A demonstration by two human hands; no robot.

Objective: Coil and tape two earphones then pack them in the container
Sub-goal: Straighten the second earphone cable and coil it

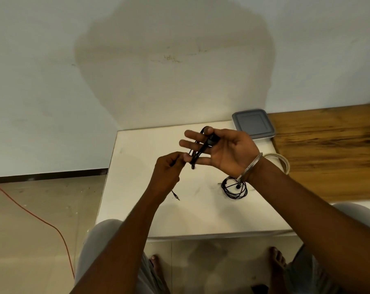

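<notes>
Right hand (228,151) palm up over white table (137,187). Its fingers (192,135) are spread, with a black wired earphone (198,149) looped round them and the thumb pinning the cable. Left hand (167,172) just beside it, fingers curled, pinching the cable's loose end; plug dangles below. Second black earphone (235,189) lies coiled on the table, near right. Clear ring-shaped tape roll (286,163) right. Square plastic container with grey lid (253,123) far right.

There is one view only, a wide-angle camera on the person's head. It faces forward and steeply down, close above the left hand (166,172), the right hand (228,149) and the white table (201,219); the wall (158,60) fills the top.
</notes>
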